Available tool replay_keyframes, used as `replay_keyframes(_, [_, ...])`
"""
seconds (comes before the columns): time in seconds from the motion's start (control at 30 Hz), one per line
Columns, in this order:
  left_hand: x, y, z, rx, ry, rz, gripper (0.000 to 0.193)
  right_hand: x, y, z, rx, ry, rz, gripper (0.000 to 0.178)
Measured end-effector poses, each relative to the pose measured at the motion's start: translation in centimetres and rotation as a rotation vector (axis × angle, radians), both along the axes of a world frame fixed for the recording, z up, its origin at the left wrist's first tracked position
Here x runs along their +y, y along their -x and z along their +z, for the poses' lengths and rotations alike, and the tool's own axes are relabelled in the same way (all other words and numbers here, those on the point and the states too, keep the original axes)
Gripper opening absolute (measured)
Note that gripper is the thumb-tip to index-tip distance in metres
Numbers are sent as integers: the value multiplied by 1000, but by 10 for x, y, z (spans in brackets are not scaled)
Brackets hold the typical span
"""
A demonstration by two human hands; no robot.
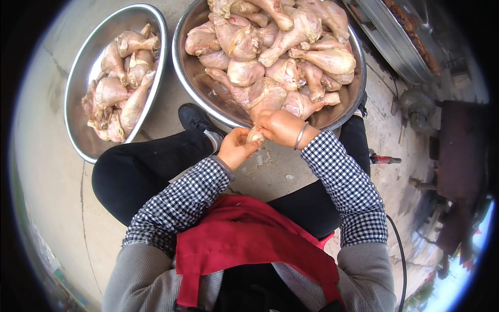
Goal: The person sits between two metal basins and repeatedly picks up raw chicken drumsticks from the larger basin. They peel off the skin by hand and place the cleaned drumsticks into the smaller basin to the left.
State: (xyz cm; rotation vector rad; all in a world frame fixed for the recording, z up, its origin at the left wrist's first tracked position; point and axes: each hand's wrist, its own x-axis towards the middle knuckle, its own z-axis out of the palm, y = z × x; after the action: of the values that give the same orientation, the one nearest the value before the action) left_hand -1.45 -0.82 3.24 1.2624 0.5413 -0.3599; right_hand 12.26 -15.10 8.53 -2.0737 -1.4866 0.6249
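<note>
My left hand [235,149] and my right hand [283,129] meet just over the near rim of a large metal basin [191,89]. Between them they grip one chicken leg [266,94], whose meaty part lies toward the basin. The fingers of my left hand are closed around its pale end, close to my right fingers. My right hand, with a bangle at the wrist, is wrapped around the leg just above; the exact grip is partly hidden by the fingers. Many raw chicken legs [291,36] are heaped in the basin.
A smaller metal basin [74,106] with several chicken legs stands on the concrete floor at the left. My black shoe [197,118] is between the basins. At the right are a red-handled tool [384,159], a black cable [399,244] and a metal tray [387,36].
</note>
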Motion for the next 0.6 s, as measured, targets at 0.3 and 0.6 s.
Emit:
replay_keyframes(0.3, [0, 1, 5, -22, -5, -30, 39, -14, 0, -4, 146, 196, -50, 9])
replay_keyframes(0.6, [0, 1, 6, 2, -4, -6, 34, -27, 9, -12, 212, -192, -264, 12])
